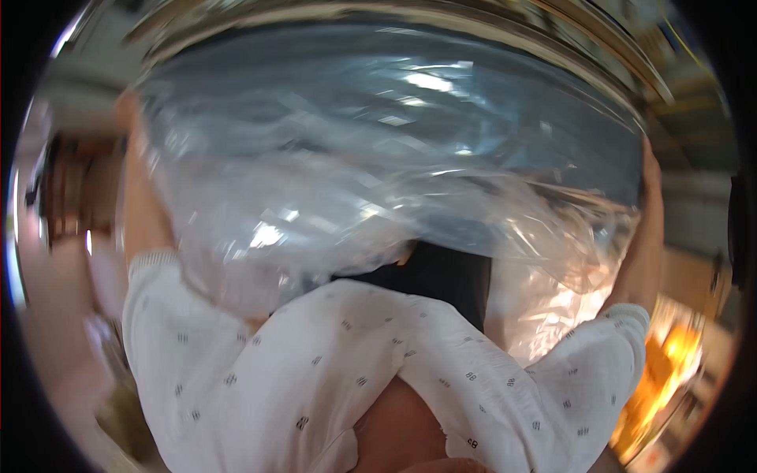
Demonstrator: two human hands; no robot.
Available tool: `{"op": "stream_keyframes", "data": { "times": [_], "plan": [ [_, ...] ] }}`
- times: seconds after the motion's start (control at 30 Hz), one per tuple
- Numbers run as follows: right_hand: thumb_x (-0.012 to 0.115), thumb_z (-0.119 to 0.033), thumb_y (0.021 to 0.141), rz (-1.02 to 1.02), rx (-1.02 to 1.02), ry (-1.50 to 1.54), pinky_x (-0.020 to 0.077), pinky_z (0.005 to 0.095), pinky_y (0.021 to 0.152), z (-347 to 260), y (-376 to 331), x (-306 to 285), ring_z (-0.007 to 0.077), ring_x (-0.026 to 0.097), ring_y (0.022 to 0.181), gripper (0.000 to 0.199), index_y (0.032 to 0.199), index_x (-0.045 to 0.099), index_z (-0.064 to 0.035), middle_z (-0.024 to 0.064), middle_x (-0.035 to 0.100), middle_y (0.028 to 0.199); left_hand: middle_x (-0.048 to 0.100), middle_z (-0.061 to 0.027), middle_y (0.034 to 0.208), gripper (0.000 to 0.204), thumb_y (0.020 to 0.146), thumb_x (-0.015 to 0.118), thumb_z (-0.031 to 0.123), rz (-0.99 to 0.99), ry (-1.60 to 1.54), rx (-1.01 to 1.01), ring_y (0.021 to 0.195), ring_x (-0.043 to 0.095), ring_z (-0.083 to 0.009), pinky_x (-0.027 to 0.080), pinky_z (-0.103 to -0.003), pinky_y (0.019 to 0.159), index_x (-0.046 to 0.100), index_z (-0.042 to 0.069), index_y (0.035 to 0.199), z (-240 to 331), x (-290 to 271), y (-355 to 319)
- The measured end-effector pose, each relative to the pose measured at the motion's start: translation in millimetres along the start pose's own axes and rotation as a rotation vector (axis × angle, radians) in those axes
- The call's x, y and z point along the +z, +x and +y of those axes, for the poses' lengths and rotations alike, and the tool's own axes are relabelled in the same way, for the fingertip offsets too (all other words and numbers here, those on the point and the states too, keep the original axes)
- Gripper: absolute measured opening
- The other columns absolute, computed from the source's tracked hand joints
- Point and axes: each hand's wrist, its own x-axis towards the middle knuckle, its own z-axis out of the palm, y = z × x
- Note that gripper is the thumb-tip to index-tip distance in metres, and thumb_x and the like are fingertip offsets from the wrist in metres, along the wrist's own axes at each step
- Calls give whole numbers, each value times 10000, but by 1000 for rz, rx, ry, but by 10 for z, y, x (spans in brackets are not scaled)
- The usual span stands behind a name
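Observation:
A wide blue-grey panel (339, 79), loosely covered in clear plastic film (331, 197), spans the view in front of my chest. Both my arms reach out around its sides. At its far left corner my left hand (128, 109) grips the edge, small and blurred. My right hand (651, 164) holds the opposite edge, its fingers mostly hidden behind the panel. The film bunches and hangs in folds toward my body, with bright glare on it. What lies under the film beyond the blue-grey surface cannot be made out.
Long pale boards or beams (599, 35) run beyond the panel's far edge. To the right, low down, lies something shiny orange-yellow (670, 370). A brown box-like shape (83, 185) stands at the left, blurred. Pinkish floor (59, 339) shows at lower left.

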Motion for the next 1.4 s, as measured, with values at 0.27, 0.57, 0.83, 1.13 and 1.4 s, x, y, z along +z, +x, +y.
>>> {"op": "stream_keyframes", "data": {
  "times": [0.27, 0.57, 0.83, 1.13, 1.4],
  "plan": [
    [478, -290, 900, -364, -576, 542, 326, 177, 596, -2926, -2537, 282, 57, 409, 653, 226, 914, 528, -71, -13, 470, 771, 616, -211, 769, 345, 767, 498, 314, 245, -83, -177, 742, 597, -376, 466, -450, 702, 626, -3, 719, 591, 961, -410],
    [661, -323, 714, -357, -666, 103, 337, 395, 941, -2406, -4491, 2404, 393, 390, 1122, 656, 1171, 397, 66, 249, 400, 1226, 607, -181, 844, 245, 752, 552, 243, 30, -92, -194, 833, 582, -353, 453, -437, 739, 598, 6, 795, 1585, 847, -607],
    [452, -268, 891, -173, -440, 1526, 490, 390, 767, -2216, -4428, 972, 174, 530, 847, 308, 1129, 481, -75, 43, 498, 1011, 579, -140, 822, 212, 775, 557, 202, 37, -491, -186, 791, 560, -278, 431, -363, 728, 543, 2, 842, 1668, 707, -885],
    [490, -286, 875, 96, -170, 900, 343, 300, 914, -2041, -4464, 964, 176, 382, 1132, 540, 1311, 282, -44, 72, 402, 1243, 562, -80, 717, 228, 773, 500, 171, -156, -932, -445, 627, 510, -159, 421, -298, 564, 568, -46, 757, 1970, 672, -958],
    [520, -281, 871, -39, 180, 1466, 415, 278, 753, -1067, -4639, 1491, 130, 489, 834, 287, 1065, 482, -72, 15, 505, 923, 580, -128, 779, 269, 820, 465, 189, -96, -633, -212, 694, 517, -209, 421, -320, 670, 548, -67, 819, 1947, 687, -973]
  ]
}}
